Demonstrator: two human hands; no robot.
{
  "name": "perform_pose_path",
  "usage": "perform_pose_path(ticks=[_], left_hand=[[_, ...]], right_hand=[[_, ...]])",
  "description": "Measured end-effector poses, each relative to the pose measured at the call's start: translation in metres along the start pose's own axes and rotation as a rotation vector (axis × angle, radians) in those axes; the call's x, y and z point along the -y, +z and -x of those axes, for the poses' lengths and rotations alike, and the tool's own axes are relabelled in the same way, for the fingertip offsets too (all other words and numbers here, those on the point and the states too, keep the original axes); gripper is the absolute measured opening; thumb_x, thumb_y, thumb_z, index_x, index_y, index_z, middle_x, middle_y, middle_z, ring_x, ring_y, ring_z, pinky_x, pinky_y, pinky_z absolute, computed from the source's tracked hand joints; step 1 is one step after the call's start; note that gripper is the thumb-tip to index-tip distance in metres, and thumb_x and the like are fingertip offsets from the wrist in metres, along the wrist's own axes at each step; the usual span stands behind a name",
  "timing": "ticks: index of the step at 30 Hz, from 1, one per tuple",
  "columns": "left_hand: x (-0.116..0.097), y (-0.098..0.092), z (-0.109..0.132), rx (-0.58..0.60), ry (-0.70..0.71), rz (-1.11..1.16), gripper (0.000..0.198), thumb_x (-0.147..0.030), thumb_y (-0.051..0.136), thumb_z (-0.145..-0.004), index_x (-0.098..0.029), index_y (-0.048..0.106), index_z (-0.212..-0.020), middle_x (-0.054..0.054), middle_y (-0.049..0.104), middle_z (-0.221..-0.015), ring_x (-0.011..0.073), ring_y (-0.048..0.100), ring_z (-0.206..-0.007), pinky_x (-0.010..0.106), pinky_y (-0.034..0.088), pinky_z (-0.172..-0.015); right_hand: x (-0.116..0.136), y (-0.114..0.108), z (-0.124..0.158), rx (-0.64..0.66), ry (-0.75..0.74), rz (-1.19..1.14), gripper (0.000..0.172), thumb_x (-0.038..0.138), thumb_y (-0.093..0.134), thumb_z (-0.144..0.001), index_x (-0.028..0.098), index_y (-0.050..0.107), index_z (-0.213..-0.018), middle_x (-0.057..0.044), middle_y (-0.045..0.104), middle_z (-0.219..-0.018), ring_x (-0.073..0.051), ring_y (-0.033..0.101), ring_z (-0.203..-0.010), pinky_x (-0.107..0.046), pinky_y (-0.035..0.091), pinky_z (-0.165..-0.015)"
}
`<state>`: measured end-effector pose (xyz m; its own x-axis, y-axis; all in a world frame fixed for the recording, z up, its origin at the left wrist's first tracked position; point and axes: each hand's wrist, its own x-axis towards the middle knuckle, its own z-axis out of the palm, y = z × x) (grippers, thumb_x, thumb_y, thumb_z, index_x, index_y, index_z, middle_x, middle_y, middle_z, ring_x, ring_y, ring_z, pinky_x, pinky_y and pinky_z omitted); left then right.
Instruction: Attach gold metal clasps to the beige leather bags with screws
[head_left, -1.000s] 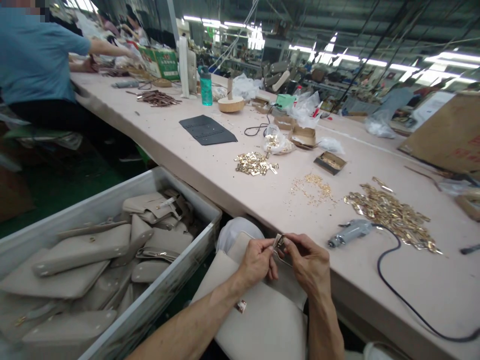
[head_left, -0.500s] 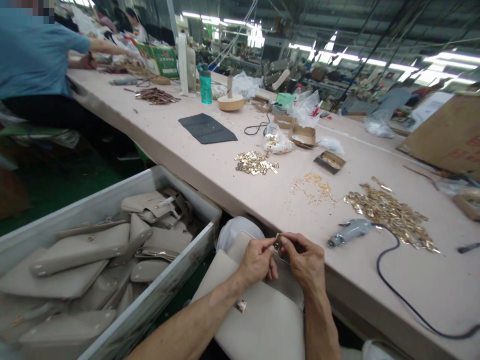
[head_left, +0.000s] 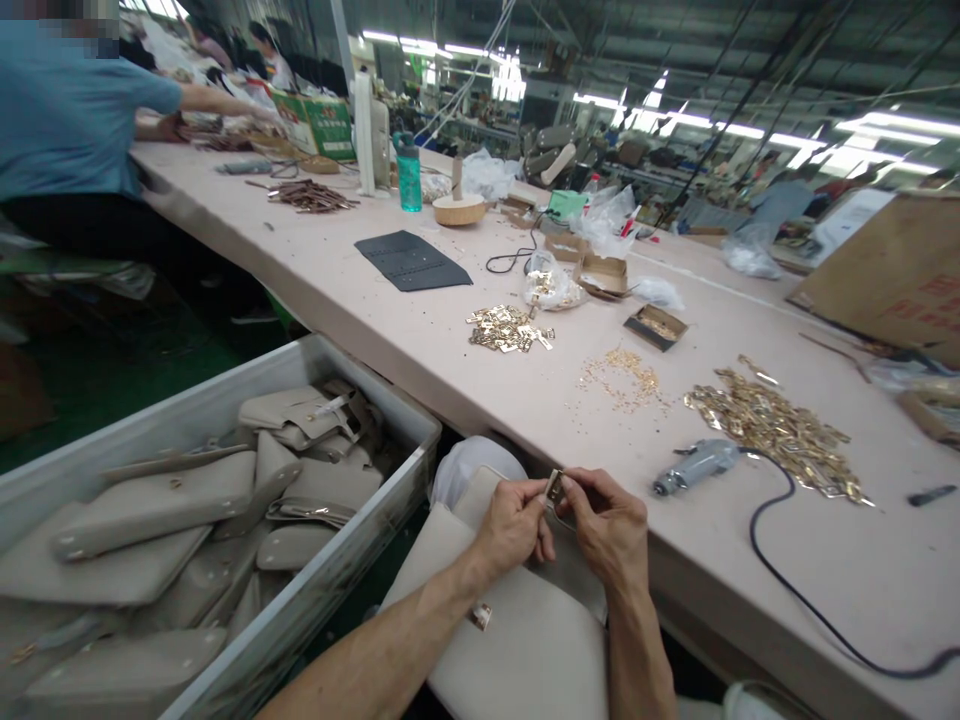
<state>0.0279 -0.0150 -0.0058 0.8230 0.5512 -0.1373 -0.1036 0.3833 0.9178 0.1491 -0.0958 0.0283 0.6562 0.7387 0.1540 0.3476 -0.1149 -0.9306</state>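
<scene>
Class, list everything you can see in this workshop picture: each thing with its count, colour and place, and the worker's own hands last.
Metal clasp: one, gold, pinched between both hands.
Bag: one, beige, on the lap under the hands.
Bin: one, grey, at left, full of beige bags.
Power tool: one, grey, black cord, table edge.
Fittings pile: one, gold, right of the tool.
Bottle: one, teal, far table.
Mat: one, black, mid table.
Left hand: on the clasp.
Right hand: on the clasp.

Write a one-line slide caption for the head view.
Both hands, left hand and right hand, pinch a small metal clasp above a beige bag at the table edge.
</scene>
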Motion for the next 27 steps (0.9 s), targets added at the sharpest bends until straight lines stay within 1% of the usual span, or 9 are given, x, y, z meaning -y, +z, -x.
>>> perform_pose_path(ticks=[3,6,10,13,16,19,22,27], left_hand=[[0.001,0.000,0.001,0.002,0.013,-0.011,0.045,-0.040,0.051,-0.098,-0.009,0.069,-0.125,0.001,0.063,-0.045,0.0125,0.052,-0.031,0.017,0.041,-0.034],[0.002,-0.001,0.001,0.003,0.026,-0.026,0.045,-0.040,0.052,-0.099,-0.009,0.069,-0.125,0.001,0.063,-0.046,0.0125,0.053,-0.033,0.017,0.041,-0.035],[0.005,-0.001,0.001,0.016,0.044,-0.025,0.042,-0.040,0.051,-0.100,-0.009,0.069,-0.122,0.000,0.062,-0.046,0.0119,0.052,-0.032,0.018,0.042,-0.036],[0.003,-0.001,0.001,0.016,0.057,-0.029,0.041,-0.040,0.051,-0.100,-0.009,0.070,-0.120,-0.001,0.061,-0.045,0.0113,0.050,-0.031,0.018,0.040,-0.035],[-0.001,0.000,0.002,-0.005,0.070,-0.058,0.040,-0.038,0.052,-0.099,-0.008,0.071,-0.118,-0.002,0.059,-0.042,0.0108,0.047,-0.029,0.017,0.036,-0.033],[-0.004,0.002,0.002,-0.048,0.080,-0.112,0.037,-0.034,0.052,-0.099,-0.009,0.074,-0.115,-0.003,0.057,-0.040,0.0099,0.045,-0.028,0.016,0.031,-0.032],[-0.005,0.002,0.003,-0.065,0.083,-0.133,0.035,-0.032,0.053,-0.098,-0.009,0.075,-0.113,-0.003,0.057,-0.040,0.0095,0.044,-0.028,0.016,0.030,-0.033],[-0.004,0.001,0.003,-0.051,0.074,-0.099,0.037,-0.033,0.053,-0.097,-0.007,0.075,-0.111,-0.002,0.058,-0.041,0.0094,0.043,-0.029,0.016,0.030,-0.034]], right_hand=[[0.001,0.003,0.001,-0.010,-0.015,0.033,0.026,0.043,0.071,-0.088,0.018,0.075,-0.097,-0.003,0.069,-0.070,-0.018,0.065,-0.058,-0.028,0.054,-0.057],[0.000,0.005,0.000,-0.017,-0.022,0.057,0.026,0.043,0.071,-0.088,0.018,0.076,-0.096,-0.005,0.071,-0.073,-0.018,0.066,-0.060,-0.028,0.054,-0.058],[-0.002,0.007,0.000,-0.040,-0.015,0.046,0.029,0.045,0.071,-0.087,0.018,0.076,-0.096,-0.006,0.072,-0.075,-0.019,0.067,-0.062,-0.029,0.056,-0.059],[-0.002,0.010,0.001,-0.069,0.015,0.031,0.032,0.047,0.072,-0.086,0.017,0.077,-0.096,-0.006,0.072,-0.075,-0.020,0.068,-0.062,-0.030,0.057,-0.059],[-0.002,0.010,0.001,-0.088,0.035,0.031,0.032,0.047,0.072,-0.086,0.017,0.077,-0.098,-0.007,0.073,-0.077,-0.020,0.069,-0.063,-0.031,0.059,-0.060],[-0.006,0.007,0.000,-0.081,-0.029,0.090,0.029,0.045,0.072,-0.087,0.019,0.079,-0.096,-0.008,0.073,-0.083,-0.020,0.068,-0.066,-0.029,0.058,-0.061],[-0.012,0.004,-0.002,-0.063,-0.098,0.131,0.026,0.043,0.070,-0.089,0.020,0.080,-0.096,-0.009,0.072,-0.091,-0.018,0.067,-0.068,-0.028,0.055,-0.058],[-0.015,0.000,0.001,0.026,-0.078,0.074,0.025,0.040,0.068,-0.092,0.020,0.080,-0.103,-0.007,0.070,-0.090,-0.017,0.067,-0.068,-0.027,0.056,-0.059]])
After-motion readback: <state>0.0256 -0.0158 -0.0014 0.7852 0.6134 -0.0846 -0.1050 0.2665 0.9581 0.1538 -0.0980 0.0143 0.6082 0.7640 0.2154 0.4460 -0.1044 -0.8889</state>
